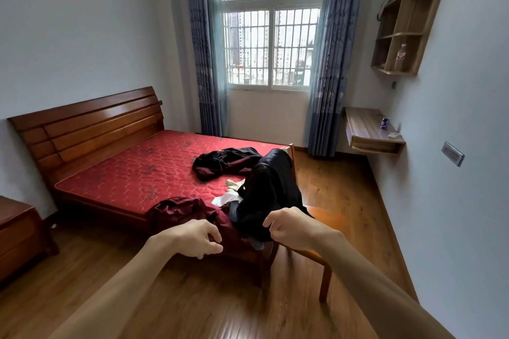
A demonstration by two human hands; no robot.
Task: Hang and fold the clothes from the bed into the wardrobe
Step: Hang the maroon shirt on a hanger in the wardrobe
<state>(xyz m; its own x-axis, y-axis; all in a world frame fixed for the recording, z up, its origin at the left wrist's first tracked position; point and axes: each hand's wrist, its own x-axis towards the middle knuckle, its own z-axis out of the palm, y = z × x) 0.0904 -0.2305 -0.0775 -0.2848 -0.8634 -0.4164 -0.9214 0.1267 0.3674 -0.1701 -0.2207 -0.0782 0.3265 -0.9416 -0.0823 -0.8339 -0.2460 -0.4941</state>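
Curling the fingers of the left hand (197, 238) loosely, claw-like, gripping nothing, and hovering just over the dark red garment (181, 210) bunched at the near corner of the bed (91, 129). Bending the fingers of the right hand (287, 228) tighter, tips turned down against the lower edge of the black garment (271, 184); impossible to tell whether pinching the cloth or only brushing it. Reaching forward with both bare forearms from the bottom of the view. Facing the black garment heaped at the foot of the red mattress (132, 170) and spilling over the bed's end beside a wooden chair (325, 281). Looking past a white piece of cloth (224, 198) peeking out beside it, toward a second dark garment (225, 161), black and maroon, sprawling farther up the mattress and apart from both hands. Standing on a wooden floor (192, 297), with a low wooden cabinet (19, 237) at the left edge, a barred window (271, 36) between blue curtains (203, 63) beyond the bed, and a wall shelf (402, 33) above a ledge (369, 129) bearing a can (384, 123) on the right wall.
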